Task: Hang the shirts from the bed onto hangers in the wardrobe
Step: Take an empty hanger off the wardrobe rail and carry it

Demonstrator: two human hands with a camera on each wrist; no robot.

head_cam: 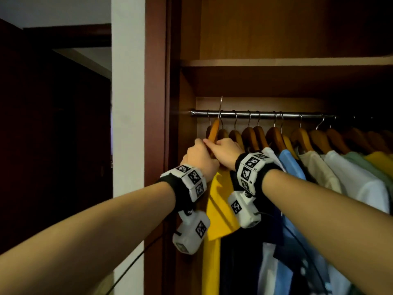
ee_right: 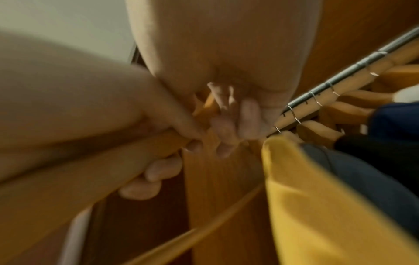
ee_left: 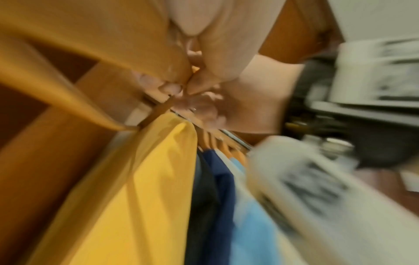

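Note:
A bare wooden hanger (head_cam: 213, 129) is tilted at the left end of the wardrobe rail (head_cam: 265, 114), its metal hook (head_cam: 220, 105) sticking up above the rail. My left hand (head_cam: 198, 156) grips one arm of this hanger (ee_right: 90, 170), fingers (ee_right: 156, 172) curled round it. My right hand (head_cam: 227, 153) holds the same hanger near its neck, with fingertips (ee_right: 224, 129) wrapped on the wood. A yellow shirt (head_cam: 219, 205) hangs from the rail just below and right of both hands. The hanger (ee_left: 90, 41) and yellow shirt (ee_left: 147, 197) also fill the blurred left wrist view.
Several wooden hangers (head_cam: 274, 137) carry navy, blue, cream, white and green shirts (head_cam: 350, 173) along the rail to the right. The wardrobe's side panel (head_cam: 187, 128) stands close on the left. A shelf (head_cam: 287, 62) runs above the rail.

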